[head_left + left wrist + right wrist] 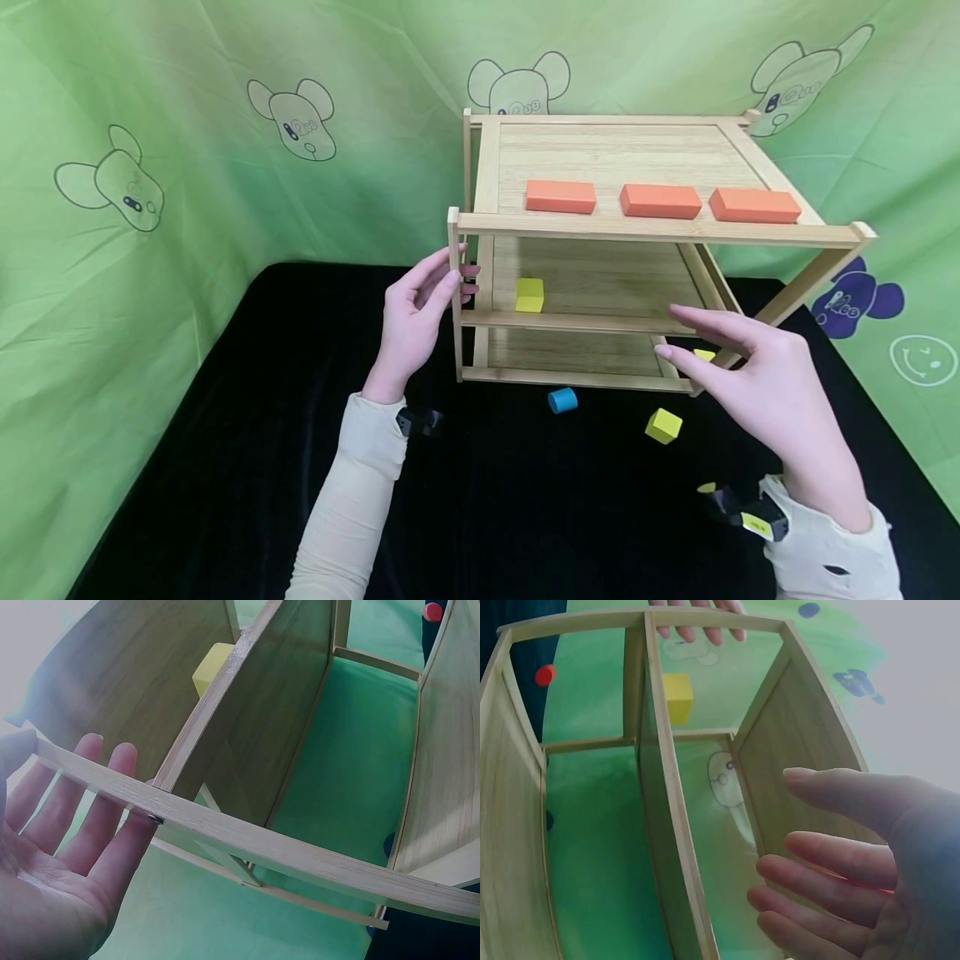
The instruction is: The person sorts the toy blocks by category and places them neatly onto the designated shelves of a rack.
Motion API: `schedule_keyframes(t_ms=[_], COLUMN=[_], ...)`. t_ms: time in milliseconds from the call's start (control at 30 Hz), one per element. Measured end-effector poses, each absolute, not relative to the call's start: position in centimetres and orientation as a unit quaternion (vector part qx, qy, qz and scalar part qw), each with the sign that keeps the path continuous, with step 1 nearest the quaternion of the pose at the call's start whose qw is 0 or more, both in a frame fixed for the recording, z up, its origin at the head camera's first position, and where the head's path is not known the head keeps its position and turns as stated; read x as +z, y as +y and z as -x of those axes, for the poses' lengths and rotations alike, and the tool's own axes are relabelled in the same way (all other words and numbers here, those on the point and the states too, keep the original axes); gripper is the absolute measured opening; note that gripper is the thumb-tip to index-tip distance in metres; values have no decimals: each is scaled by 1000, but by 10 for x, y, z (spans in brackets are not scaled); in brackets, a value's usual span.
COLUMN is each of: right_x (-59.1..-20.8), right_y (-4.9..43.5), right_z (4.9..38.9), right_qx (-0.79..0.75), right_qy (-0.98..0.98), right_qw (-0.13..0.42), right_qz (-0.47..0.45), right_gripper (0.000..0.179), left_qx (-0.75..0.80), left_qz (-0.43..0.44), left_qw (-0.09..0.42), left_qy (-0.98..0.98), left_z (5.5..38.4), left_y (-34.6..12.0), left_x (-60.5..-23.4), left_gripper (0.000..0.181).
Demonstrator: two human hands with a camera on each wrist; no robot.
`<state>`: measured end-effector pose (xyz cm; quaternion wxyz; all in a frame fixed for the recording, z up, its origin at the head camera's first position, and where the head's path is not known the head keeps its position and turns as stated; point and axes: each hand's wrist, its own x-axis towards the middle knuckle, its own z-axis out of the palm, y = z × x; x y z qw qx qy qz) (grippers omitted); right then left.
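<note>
One three-tier rectangular shelf of pale wood was located toward the far right of the black cloth, its long axis running left to right. Position relative to the hands governed handling: the shelf lay immediately right of the left hand, the nearer of the two, which was in contact at the slim wooden near left post. Left grip: thumb against one side of the post, fingers passed behind it with the tips showing beyond; nothing else was held. Right hand: fingers extended, thumb set well apart from them, nothing held. It was stationed at the opposite end, overlapping the wooden near right post in the head view; contact there could not be determined. Construction: three flat grained boards in narrow rails, ends open. Load: three orange rectangular blocks in a row along the near edge of the top board, and a yellow cube near the left end of the middle board. A blue cylinder and a second yellow cube lay on the near side, off the shelf.
</note>
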<state>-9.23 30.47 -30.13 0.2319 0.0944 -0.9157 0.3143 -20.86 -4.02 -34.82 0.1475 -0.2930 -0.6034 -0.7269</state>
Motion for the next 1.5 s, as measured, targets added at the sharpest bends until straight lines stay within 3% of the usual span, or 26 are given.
schedule_keyframes(t_ms=[400, 1100, 1500], right_x=[-308, -342, -366], right_y=[323, 356, 363], right_z=[85, 95, 105], right_qx=[298, 242, 238], right_qy=[-938, -966, -964], right_qw=[163, -36, -66], right_qz=[-70, -86, -96], right_gripper=[47, 58, 53], left_qx=[-729, -728, -735], left_qz=[294, 290, 285], left_qw=[147, 148, 146], left_qy=[-600, -603, -598], left_z=[209, 210, 209], left_y=[-40, -39, -39], left_x=[-348, -347, -349], left_gripper=[33, 33, 33])
